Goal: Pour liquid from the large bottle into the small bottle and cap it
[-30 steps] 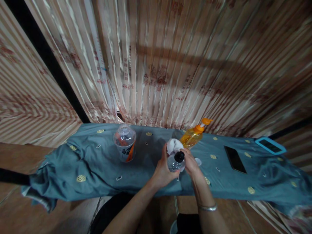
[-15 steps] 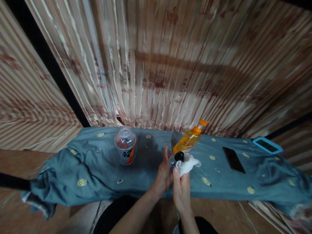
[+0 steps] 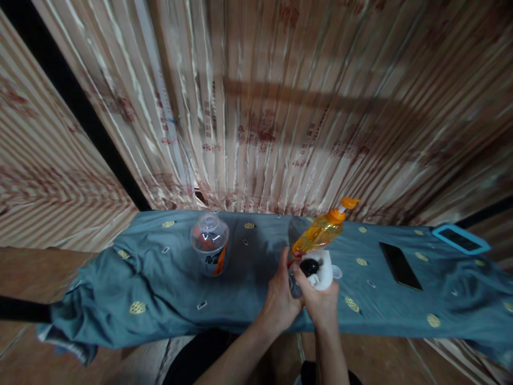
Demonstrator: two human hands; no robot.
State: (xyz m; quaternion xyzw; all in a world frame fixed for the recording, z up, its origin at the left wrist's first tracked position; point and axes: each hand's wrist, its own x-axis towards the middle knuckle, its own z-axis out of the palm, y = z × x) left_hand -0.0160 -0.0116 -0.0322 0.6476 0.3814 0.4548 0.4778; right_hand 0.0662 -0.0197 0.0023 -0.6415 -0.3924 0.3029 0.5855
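My left hand is wrapped around a clear container with a black knob-like top. From the right, my right hand presses a white cloth or tissue round that black top, its thumb lying across the container's near side. Most of the container's body is hidden by my fingers. Just behind the hands stands an amber pump bottle with an orange pump head. Off to the left is a clear plastic container with an orange and black label.
A teal patterned cloth covers the narrow bench or table. Toward its right end lie a black phone and a blue-framed object with a dark panel. A pleated curtain hangs close behind the far edge.
My right hand has brought the white cloth around the black top, and its thumb now reaches over the container. The whole view has shifted slightly.
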